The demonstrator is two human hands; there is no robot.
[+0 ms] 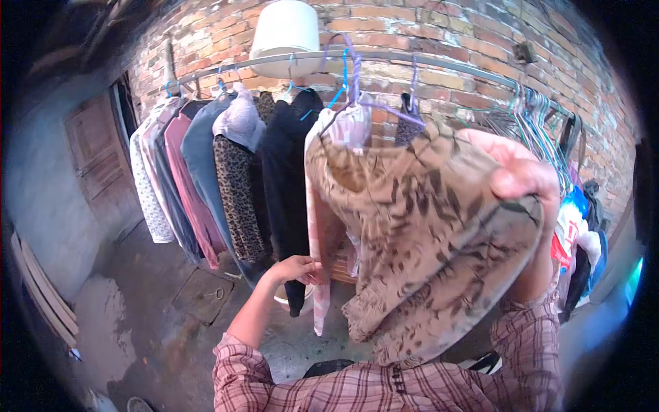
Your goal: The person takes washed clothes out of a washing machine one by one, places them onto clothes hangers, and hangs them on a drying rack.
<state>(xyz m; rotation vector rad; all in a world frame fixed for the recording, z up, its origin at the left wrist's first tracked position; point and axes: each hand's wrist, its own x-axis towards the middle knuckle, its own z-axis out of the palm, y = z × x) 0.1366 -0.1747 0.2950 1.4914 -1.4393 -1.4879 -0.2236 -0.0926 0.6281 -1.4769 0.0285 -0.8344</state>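
My right hand (518, 168) is closed on the shoulder of a brown leaf-patterned blouse (439, 226), lifting that side toward me. The blouse hangs from a purple hanger (356, 75) hooked over the metal rail (391, 58). Lower down, my left hand (296, 270) has its fingers closed at the edge of a long pink-and-white garment (317, 233); its fingertips are partly hidden. Just left of that garment hangs a black garment (288, 165). The blouse covers part of the clothes behind it.
Several clothes, including leopard-print trousers (233, 192) and a pink top (195, 158), hang along the rail's left side. Bunched hangers (539, 113) crowd the right end. Behind stands a brick wall (439, 34) with a white bucket (285, 34). A wooden door (99, 158) is at left.
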